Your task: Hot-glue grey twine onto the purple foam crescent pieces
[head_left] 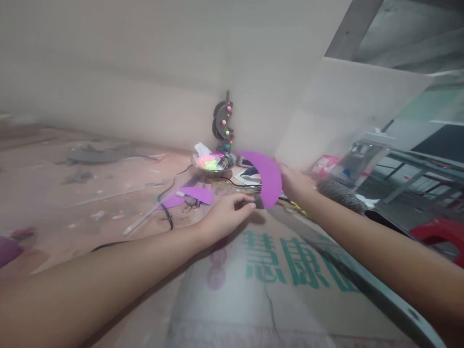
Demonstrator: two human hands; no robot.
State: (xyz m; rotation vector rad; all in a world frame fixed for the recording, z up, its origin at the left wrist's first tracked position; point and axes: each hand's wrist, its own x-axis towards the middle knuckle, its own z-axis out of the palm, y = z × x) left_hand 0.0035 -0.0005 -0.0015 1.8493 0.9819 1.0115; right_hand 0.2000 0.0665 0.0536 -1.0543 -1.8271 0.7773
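A flat purple crescent [271, 182] is held up over the printed cardboard, its curve bulging to the right. At its lower end, a small dark grey piece [258, 201] is pinched between the thumb and fingers of my left hand [232, 211]. Whether that piece is joined to the crescent, I cannot tell. My right hand [293, 182] grips the crescent's outer edge, its fingers partly hidden behind it. Left of my hands, another flat purple piece [203, 195] lies on the table with small items on top.
A metal bowl [213, 166] of bright scraps stands near the wall, before a dark crescent decoration with coloured balls [224, 123]. A clear stick [143, 217] and dark cord [167, 216] lie left. Grey yarn [340, 195] and a red stool [440, 237] are right.
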